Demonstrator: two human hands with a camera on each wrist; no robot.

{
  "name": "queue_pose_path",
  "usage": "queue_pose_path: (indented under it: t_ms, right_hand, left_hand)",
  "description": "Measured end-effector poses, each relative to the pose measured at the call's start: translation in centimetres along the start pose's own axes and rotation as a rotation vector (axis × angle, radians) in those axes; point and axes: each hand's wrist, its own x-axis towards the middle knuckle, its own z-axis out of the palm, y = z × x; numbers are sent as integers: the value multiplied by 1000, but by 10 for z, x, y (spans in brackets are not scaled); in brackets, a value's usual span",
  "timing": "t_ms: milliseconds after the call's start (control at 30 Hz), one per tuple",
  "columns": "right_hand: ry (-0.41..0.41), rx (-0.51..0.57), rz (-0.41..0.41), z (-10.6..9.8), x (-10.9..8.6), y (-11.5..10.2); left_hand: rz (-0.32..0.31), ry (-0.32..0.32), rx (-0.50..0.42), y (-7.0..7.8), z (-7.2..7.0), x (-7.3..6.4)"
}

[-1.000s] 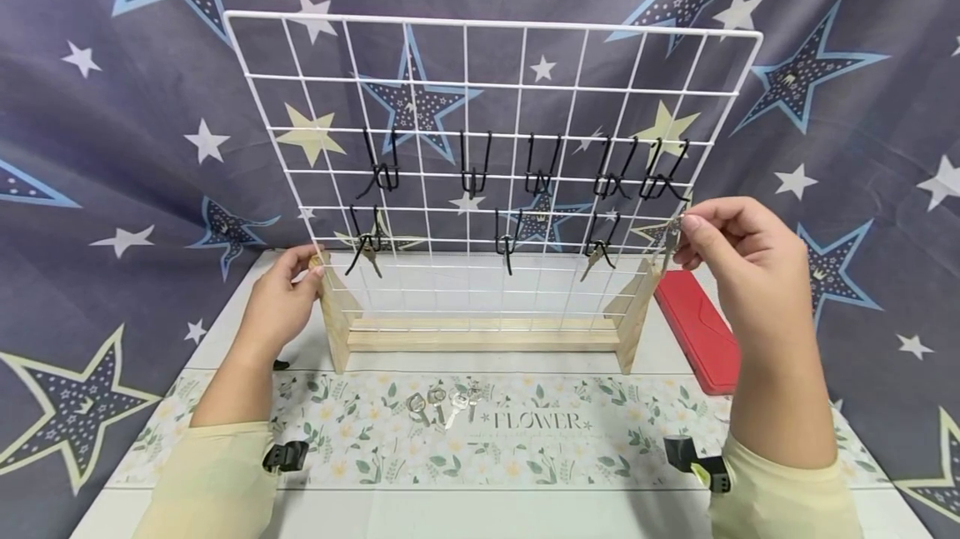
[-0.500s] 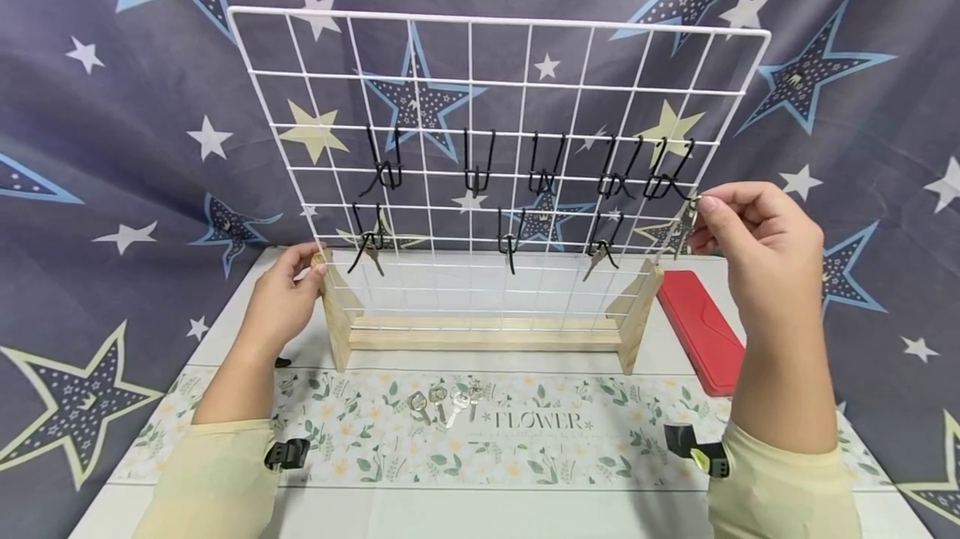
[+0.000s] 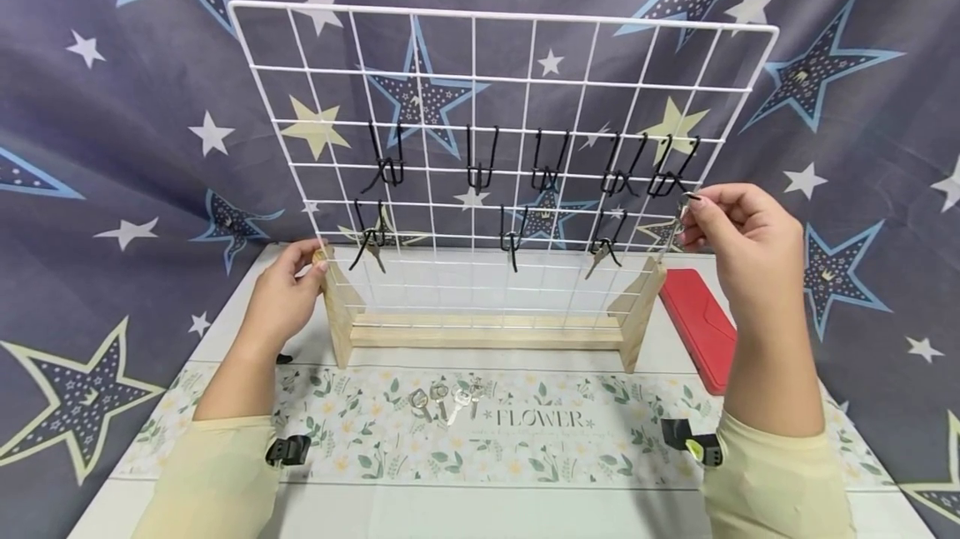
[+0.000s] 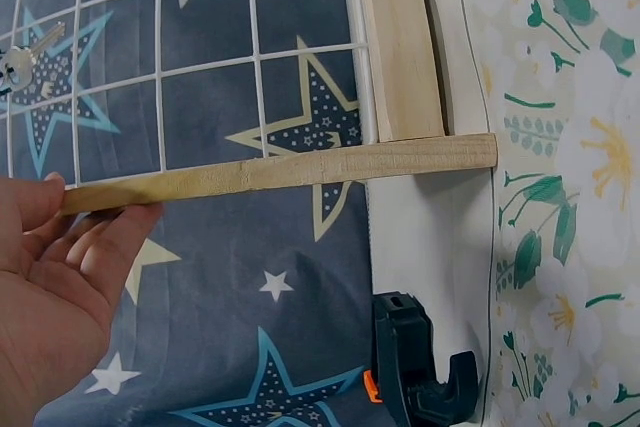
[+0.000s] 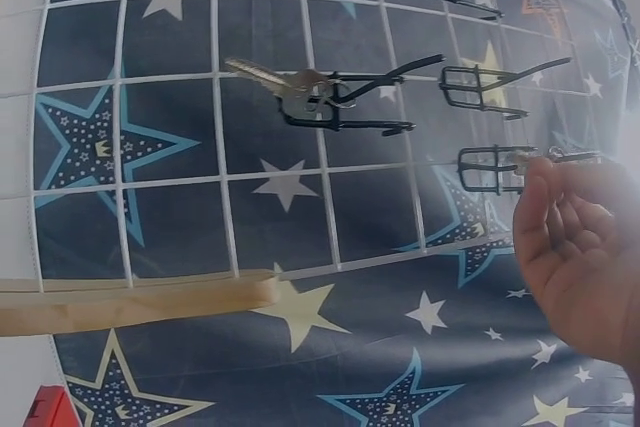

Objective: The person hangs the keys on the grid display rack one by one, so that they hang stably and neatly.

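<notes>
My left hand (image 3: 281,297) grips the top of the wooden upright (image 4: 250,175) at the left end of a white wire grid rack (image 3: 474,72). My right hand (image 3: 742,231) pinches a metal key (image 5: 524,157) at the rightmost black hook (image 3: 667,177) of the upper row. The hook's tip shows beside the thumb, and the key's ring overlaps the hook arm in the right wrist view; the fingers partly hide the key. A brass-coloured key (image 5: 270,79) hangs on the lower right hook (image 5: 380,127). Another key (image 3: 377,257) hangs on the lower left hook (image 3: 369,231).
Several loose keys (image 3: 442,400) lie on the flowered mat (image 3: 540,460) before the rack. A red case (image 3: 697,326) lies to the right of the rack's wooden base (image 3: 487,339). Behind hangs a star-print curtain (image 3: 150,139). A dark clamp (image 4: 415,357) sits at the left.
My right hand rose with the key, then shifted left onto the end of the rightmost upper hook, whose tip now shows in front of the fingers. The left hand stays on the upright.
</notes>
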Motion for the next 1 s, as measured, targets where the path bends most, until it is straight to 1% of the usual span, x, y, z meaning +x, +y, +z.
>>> queue_pose_path:
  t_ms: [233, 367, 633, 833, 1000]
  right_hand:
    - [7, -181, 30, 3, 7, 6]
    - [11, -241, 43, 4, 10, 10]
    - [6, -259, 61, 8, 18, 16]
    - [14, -214, 77, 9, 23, 21]
    - [25, -235, 82, 11, 26, 23]
  left_hand:
    - [4, 2, -10, -1, 0, 1]
    - [8, 4, -8, -2, 0, 1]
    - [8, 5, -11, -1, 0, 1]
    - [13, 4, -11, 1, 1, 1]
    - [6, -3, -11, 1, 0, 0]
